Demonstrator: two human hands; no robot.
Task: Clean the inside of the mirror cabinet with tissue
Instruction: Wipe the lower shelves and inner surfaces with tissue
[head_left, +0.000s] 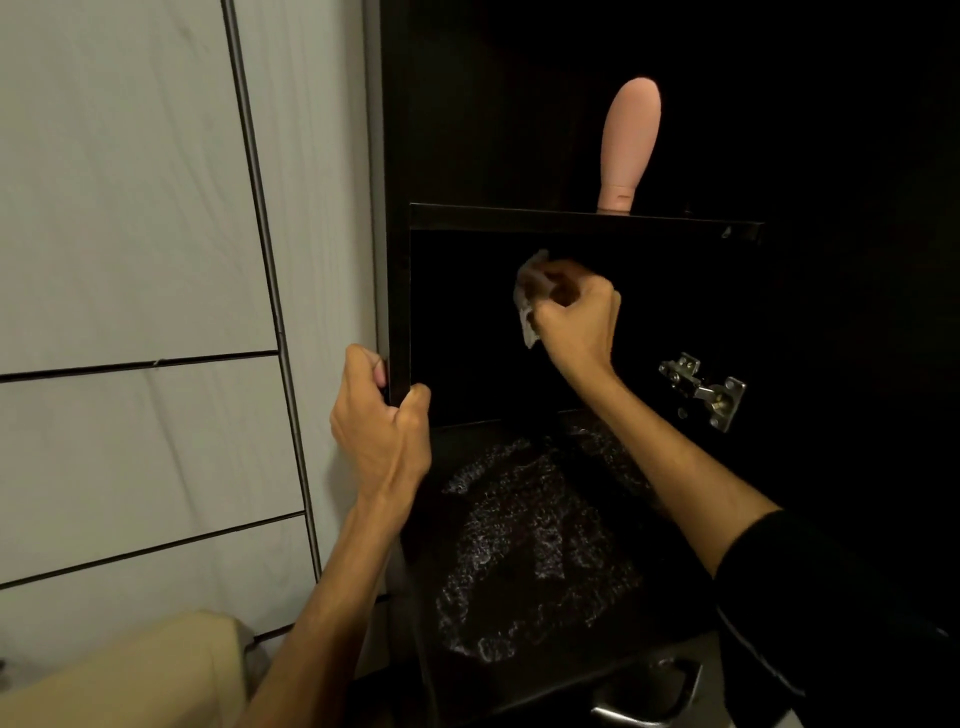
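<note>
The black cabinet (400, 291) stands open in front of me, its inside very dark. My right hand (576, 306) reaches into the lower compartment and holds a crumpled white tissue (527, 299) against the back wall, just under the shelf (582, 221). My left hand (382, 415) grips the cabinet's left front edge, fingers curled round it. The compartment's floor (524, 545) glistens with wet or soapy streaks.
A pink rounded object (626, 145) stands on the shelf above. A metal door hinge (704, 389) sits on the right inner wall. Grey wall tiles (130, 208) fill the left. A beige object (130, 670) lies at bottom left, a metal handle (654, 691) at the bottom.
</note>
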